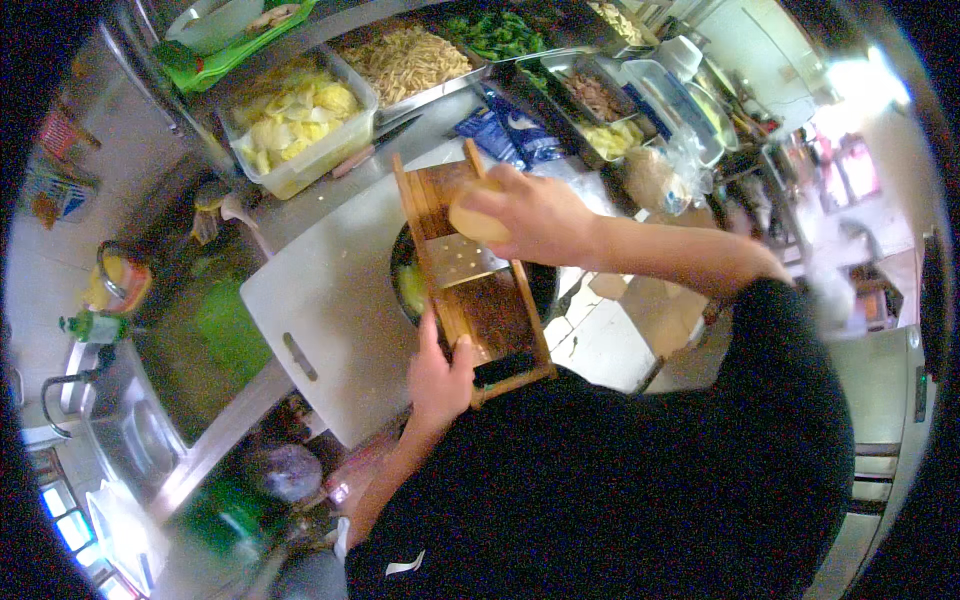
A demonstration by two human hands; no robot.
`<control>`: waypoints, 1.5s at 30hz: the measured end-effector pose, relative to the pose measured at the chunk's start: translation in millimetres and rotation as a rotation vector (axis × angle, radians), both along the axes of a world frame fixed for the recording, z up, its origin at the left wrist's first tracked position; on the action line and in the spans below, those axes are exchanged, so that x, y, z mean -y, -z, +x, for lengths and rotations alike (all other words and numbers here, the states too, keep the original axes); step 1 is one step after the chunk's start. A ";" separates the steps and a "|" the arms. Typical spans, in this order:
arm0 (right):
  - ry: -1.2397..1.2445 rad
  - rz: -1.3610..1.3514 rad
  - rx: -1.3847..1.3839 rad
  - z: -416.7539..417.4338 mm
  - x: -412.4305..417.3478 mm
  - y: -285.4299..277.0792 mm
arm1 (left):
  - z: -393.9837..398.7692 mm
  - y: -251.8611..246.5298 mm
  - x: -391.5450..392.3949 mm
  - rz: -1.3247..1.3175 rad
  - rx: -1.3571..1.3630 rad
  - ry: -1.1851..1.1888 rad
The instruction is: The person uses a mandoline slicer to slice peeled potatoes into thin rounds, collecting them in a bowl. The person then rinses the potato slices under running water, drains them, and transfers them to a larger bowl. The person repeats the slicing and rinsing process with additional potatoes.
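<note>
A wooden mandoline slicer [487, 311] with a metal plate [459, 262] across its middle slopes away from my body. My left hand [444, 371] grips its near end by the left rail, thumb on the wood. In my right hand [532, 214] is a pale yellow peeled vegetable, probably a potato [474, 214], at the upper part of the slicer; blur hides whether it touches. Small pale bits dot the metal plate. Under the slicer is a dark round bowl [397, 259], partly hidden, with yellowish pieces inside. A white cutting board [337, 300] lies to the left beneath them.
Beyond the board stand a plastic tub of cut yellowish vegetable [300, 127], a metal tray of pale strips [405, 64] and a tray of leafy greens [495, 37]. Blue packets [517, 131] lie nearby. A steel sink [142, 442] is at left.
</note>
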State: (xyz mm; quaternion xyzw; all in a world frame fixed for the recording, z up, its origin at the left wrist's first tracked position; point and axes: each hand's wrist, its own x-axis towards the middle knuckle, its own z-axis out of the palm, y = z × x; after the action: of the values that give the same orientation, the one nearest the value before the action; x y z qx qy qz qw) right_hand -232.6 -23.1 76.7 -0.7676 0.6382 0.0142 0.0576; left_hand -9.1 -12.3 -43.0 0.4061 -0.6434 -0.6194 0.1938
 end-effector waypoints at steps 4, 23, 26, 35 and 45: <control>-0.187 0.069 0.094 7.7 -38.3 -5.9 | -2.7 -5.4 0.8 -0.116 -0.041 -0.047; 0.212 0.137 0.004 16.9 -6.0 -23.8 | -0.8 2.4 -0.2 0.023 -0.010 -0.030; 0.208 0.020 0.467 -5.1 -2.8 5.1 | -0.2 -0.7 -0.6 0.022 0.010 -0.049; 0.751 0.400 1.495 -9.9 -32.9 -0.9 | 1.0 1.2 -0.4 -0.130 0.020 -0.017; 0.186 -0.032 0.153 36.4 -24.8 -8.7 | 3.5 1.5 -0.4 -0.098 -0.031 -0.026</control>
State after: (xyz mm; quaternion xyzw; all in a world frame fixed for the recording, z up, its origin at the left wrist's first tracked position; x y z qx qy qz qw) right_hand -196.2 1.7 85.4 -0.7048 0.7005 -0.0600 0.0949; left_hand -5.6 -11.9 -44.6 0.3950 -0.6646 -0.5905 0.2315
